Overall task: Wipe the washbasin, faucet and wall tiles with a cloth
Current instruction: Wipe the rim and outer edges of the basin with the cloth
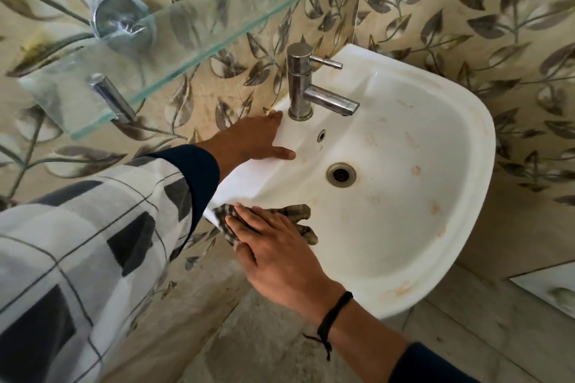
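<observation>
A white washbasin [404,202] with brownish stains hangs on leaf-patterned wall tiles [466,9]. A steel faucet [306,85] stands at its back edge. My left hand [252,141] lies flat, fingers spread, on the basin's rim just beside the faucet's base. My right hand [273,246] presses a checked grey cloth [298,216] flat against the basin's near-left rim; the cloth pokes out beyond my fingers. A black cord is tied round my right wrist.
A glass shelf [174,50] on chrome brackets [121,20] juts out from the wall above and left of the basin. The drain [341,174] and overflow hole [321,135] sit mid-basin. Grey floor [258,336] lies below.
</observation>
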`<state>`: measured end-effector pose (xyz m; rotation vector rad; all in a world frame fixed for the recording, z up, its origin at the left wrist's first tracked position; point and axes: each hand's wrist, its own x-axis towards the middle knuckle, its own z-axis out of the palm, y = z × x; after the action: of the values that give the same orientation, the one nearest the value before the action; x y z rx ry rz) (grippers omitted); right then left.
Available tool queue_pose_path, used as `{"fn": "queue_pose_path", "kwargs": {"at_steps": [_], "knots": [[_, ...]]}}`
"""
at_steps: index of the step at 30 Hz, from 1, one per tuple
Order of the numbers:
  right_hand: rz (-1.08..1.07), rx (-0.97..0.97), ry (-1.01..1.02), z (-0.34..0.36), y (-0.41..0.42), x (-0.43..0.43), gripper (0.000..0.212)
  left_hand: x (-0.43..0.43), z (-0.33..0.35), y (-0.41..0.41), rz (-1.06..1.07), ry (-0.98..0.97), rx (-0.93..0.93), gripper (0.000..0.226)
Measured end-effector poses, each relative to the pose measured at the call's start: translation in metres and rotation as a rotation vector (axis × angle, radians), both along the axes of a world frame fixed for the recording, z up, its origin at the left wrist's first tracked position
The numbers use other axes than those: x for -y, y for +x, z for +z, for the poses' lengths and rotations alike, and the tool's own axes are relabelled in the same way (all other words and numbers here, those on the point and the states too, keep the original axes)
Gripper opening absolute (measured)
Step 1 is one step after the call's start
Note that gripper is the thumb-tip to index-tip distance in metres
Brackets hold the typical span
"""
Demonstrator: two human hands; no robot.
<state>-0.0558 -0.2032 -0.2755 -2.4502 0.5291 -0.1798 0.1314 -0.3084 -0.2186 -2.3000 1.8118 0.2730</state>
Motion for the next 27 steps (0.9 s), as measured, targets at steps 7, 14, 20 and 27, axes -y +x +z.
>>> {"fn": "queue_pose_path", "kwargs": {"at_steps": [7, 14, 20, 27], "knots": [[-0.014, -0.003, -0.045, -0.001, 0.010, 0.002, 0.058, 0.001, -0.004, 0.005, 0.030, -0.007, -0.009, 0.112], [-0.068, 0.009, -0.087, 0.002, -0.060, -0.010, 0.050, 0.002, -0.004, 0.003, 0.034, -0.002, -0.026, 0.110], [-0.051, 0.022, -0.094, 0.000, -0.024, -0.003, 0.050, 0.004, -0.008, 0.008, 0.035, -0.006, -0.002, 0.111], [-0.109, 0.033, -0.127, -0.001, -0.049, -0.020, 0.052, 0.003, -0.003, 0.001, 0.046, 0.010, -0.001, 0.111]]}}
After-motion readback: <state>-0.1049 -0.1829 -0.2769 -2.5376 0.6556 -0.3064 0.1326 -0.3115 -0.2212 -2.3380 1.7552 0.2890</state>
